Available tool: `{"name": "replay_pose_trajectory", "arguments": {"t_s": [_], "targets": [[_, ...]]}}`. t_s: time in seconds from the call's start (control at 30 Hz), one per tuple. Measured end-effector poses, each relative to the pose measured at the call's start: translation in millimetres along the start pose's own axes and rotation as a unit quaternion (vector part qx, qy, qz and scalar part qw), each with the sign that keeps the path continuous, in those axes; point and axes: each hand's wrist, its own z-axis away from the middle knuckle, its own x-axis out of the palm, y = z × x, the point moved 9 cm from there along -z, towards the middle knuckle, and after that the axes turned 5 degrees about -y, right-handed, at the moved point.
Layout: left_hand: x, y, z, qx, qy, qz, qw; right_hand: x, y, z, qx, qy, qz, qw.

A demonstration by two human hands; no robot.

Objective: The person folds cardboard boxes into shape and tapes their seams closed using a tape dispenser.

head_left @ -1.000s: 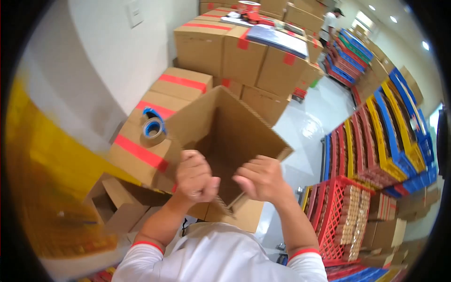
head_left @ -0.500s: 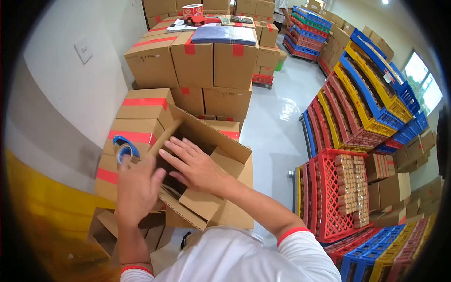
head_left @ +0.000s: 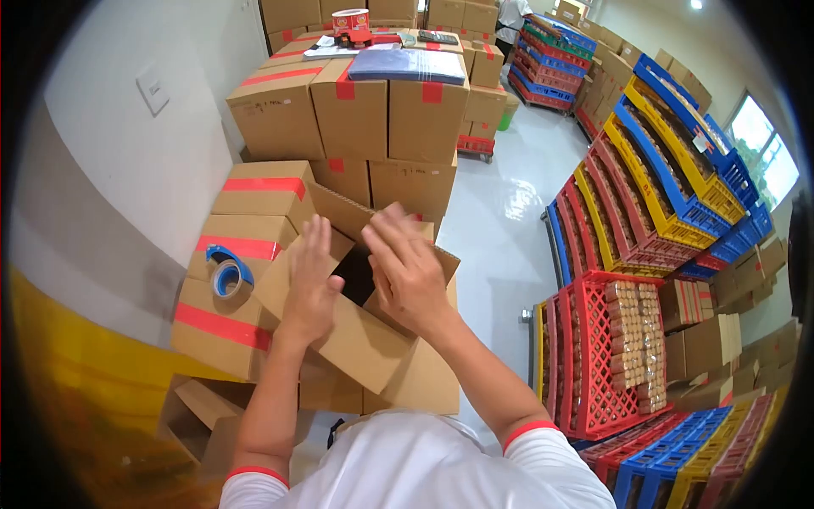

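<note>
An open cardboard box (head_left: 360,343) stands in front of me, its flaps partly folded inward around a dark opening. My left hand (head_left: 312,284) lies on the left flap with its fingers stretched out. At the right side of the opening is my right hand (head_left: 405,267), fingers extended and slightly blurred, against a flap. Neither hand grips anything. To the left, a blue tape dispenser (head_left: 229,273) with a roll of tape sits on a closed box sealed with red tape (head_left: 222,324).
Stacked closed boxes (head_left: 352,110) stand ahead, with a blue folder (head_left: 407,65) on top. Crates (head_left: 653,187) are piled at the right, beside a red crate (head_left: 598,356). Another open box (head_left: 191,424) lies lower left. A person (head_left: 512,19) stands far back.
The box's left and near flaps have been folded inward. My left hand has moved right, from near the tape dispenser onto the box; my right hand has moved to the right side of the opening.
</note>
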Motion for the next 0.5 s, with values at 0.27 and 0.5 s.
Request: {"name": "replay_pose_trajectory", "arguments": {"t_s": [0.27,0.5], "targets": [[-21.3,-51.2,16.0,-0.165,0.164,0.089,0.968,47.7,-55.1,58.7,0.079,-0.183,0.034,0.979],[-46.1,-91.2,14.8,-0.27,0.026,0.016,0.962,25.9,-1.6,96.4,0.119,-0.054,-0.071,0.989]]}}
